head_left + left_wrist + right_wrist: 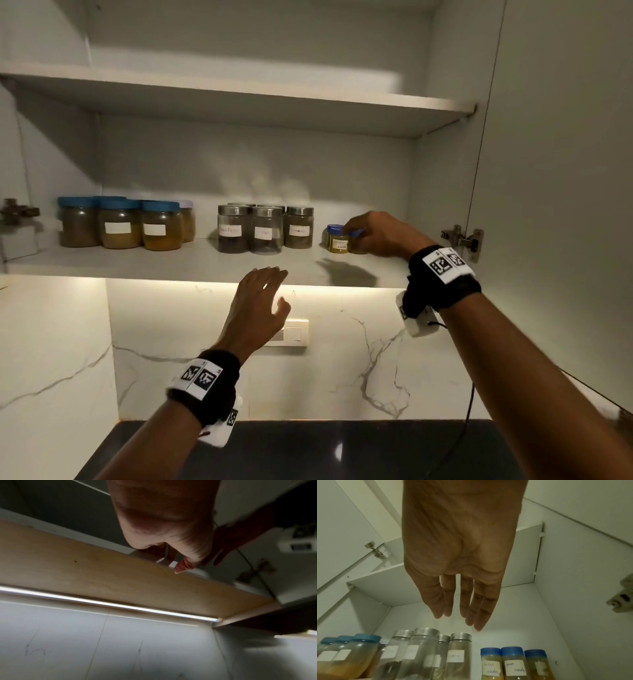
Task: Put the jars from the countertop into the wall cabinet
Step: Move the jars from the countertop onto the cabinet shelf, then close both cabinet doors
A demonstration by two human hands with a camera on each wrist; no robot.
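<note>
The open wall cabinet's lower shelf (205, 262) holds three groups of jars. Large blue-lidded jars (120, 224) stand at the left and steel-lidded glass jars (265, 229) in the middle. Small blue-lidded jars (337, 240) of yellow powder stand at the right. My right hand (373, 234) reaches in over the small jars and hides some of them. In the right wrist view its fingers (464, 609) hang straight above three small jars (513, 662), holding nothing. My left hand (270, 291) hovers empty, fingers spread, in front of the shelf's front edge; its palm (171, 534) fills the left wrist view.
The cabinet door (565, 171) stands open at the right, with a metal hinge (462, 240) beside my right wrist. An upper shelf (239, 99) carries nothing in view. Below are a light strip (120, 605), a marble backsplash with a switch plate (291, 334), and a dark countertop (308, 452).
</note>
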